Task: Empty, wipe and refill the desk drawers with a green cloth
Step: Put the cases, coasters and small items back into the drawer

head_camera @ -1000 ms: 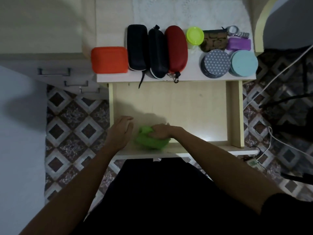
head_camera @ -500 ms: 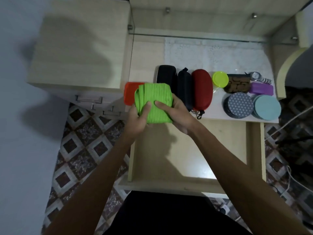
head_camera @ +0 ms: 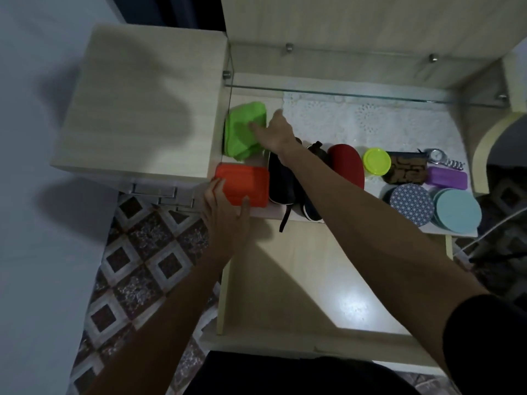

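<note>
Your right hand reaches to the back left corner of the desk top and rests flat on the green cloth, fingers out straight, nothing curled round it. The cloth sits bunched against the left edge, just behind the orange case.

Your left hand is on the orange case at the front left corner, thumb along its front edge, fingers at its left side. It looks like a grip forming, but I can't tell if the fingers actually clamp it; the side is in shadow.

The drawer is pulled out and bare below the front edge, so wiping reads as done and refilling as the step in hand.

Along the front edge, to the right of the orange case: black cases, a red case, a yellow-green lid, a purple box, a patterned round disc and a pale blue round disc.

Risks:
- The orange case overhangs near the corner. A one-handed lift with a loose grip could drop it on the floor rather than into the drawer.
- Your right forearm crosses over the black cases. Pulling it back low could drag them, or their dangling strap, off the front edge.
- The cloth is loosely bunched. Left there, it could unfold over the orange case.
</note>
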